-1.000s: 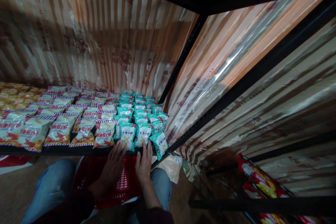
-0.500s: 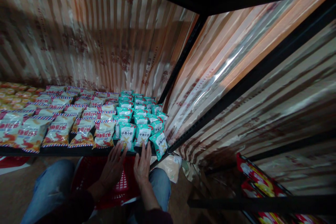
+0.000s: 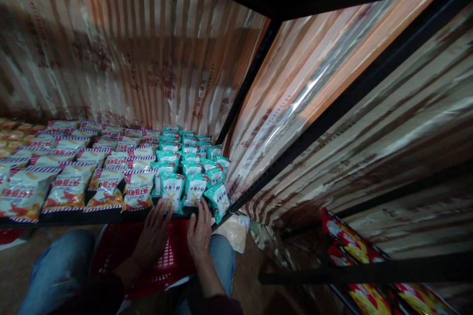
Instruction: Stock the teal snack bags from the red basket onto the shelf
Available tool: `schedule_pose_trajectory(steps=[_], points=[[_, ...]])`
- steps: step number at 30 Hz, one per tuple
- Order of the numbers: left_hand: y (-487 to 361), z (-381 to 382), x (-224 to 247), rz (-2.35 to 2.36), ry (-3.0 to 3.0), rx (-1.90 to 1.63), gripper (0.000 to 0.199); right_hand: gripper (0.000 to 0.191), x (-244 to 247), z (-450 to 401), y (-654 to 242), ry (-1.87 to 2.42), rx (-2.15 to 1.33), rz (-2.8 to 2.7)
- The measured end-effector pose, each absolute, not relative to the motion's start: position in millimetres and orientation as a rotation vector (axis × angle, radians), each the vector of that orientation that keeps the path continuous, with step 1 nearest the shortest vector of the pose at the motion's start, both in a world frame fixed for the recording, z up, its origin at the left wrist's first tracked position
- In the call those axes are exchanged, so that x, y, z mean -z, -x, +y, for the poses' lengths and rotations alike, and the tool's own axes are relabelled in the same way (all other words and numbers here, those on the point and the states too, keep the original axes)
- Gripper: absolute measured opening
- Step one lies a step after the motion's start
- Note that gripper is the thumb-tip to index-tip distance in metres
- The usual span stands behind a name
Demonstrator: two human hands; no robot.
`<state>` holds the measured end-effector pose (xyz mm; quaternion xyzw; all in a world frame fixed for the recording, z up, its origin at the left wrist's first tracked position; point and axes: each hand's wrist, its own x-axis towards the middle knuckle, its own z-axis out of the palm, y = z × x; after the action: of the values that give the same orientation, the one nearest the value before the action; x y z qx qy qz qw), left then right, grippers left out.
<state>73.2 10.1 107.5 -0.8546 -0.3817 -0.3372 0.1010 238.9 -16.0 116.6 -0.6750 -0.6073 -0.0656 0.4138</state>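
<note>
Rows of small teal snack bags (image 3: 192, 155) stand at the right end of a low black shelf (image 3: 111, 216). My left hand (image 3: 155, 226) has its fingers stretched out, the tips at the bottom of a front teal bag (image 3: 172, 191). Beside it, my right hand (image 3: 200, 230) reaches up with spread fingers to the base of the neighbouring teal bag (image 3: 195, 189). Neither hand is wrapped round anything. At the corner, a third front bag (image 3: 219, 200) leans sideways by the shelf post.
White-and-red snack bags (image 3: 72, 184) fill the shelf to the left. Between my knees sits a red plastic basket (image 3: 121, 241). Black metal posts (image 3: 295, 138) cross on the right, before striped sheeting. Red-and-yellow packets (image 3: 351, 238) lie at the lower right.
The view has turned slightly, so the shelf appears further left. My right hand has moved a little toward the corner bag; the bags stay about as they were.
</note>
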Motion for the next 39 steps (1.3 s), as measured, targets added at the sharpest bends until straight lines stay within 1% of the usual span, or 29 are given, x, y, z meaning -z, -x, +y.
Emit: schedule_pose_trajectory(steps=[6, 16, 20, 28, 39], points=[[-74, 12, -107, -1.129, 2.528, 1.003, 0.076, 0.037, -123, -3, -256, 1.64, 0.102, -1.417], [-74, 12, -108, -1.109, 2.546, 0.999, 0.075, 0.046, -129, 14, -276, 1.69, -0.064, -1.278], [-72, 12, -107, -1.122, 2.557, 0.973, 0.076, 0.045, -138, 22, -284, 1.789, -0.127, -1.321], [-70, 10, -104, -1.111, 2.569, 0.975, 0.074, 0.038, -156, 21, -283, 1.882, -0.119, -1.463], [-72, 12, -108, -1.115, 2.559, 1.001, 0.075, 0.039, -173, 23, -286, 1.978, -0.108, -1.534]])
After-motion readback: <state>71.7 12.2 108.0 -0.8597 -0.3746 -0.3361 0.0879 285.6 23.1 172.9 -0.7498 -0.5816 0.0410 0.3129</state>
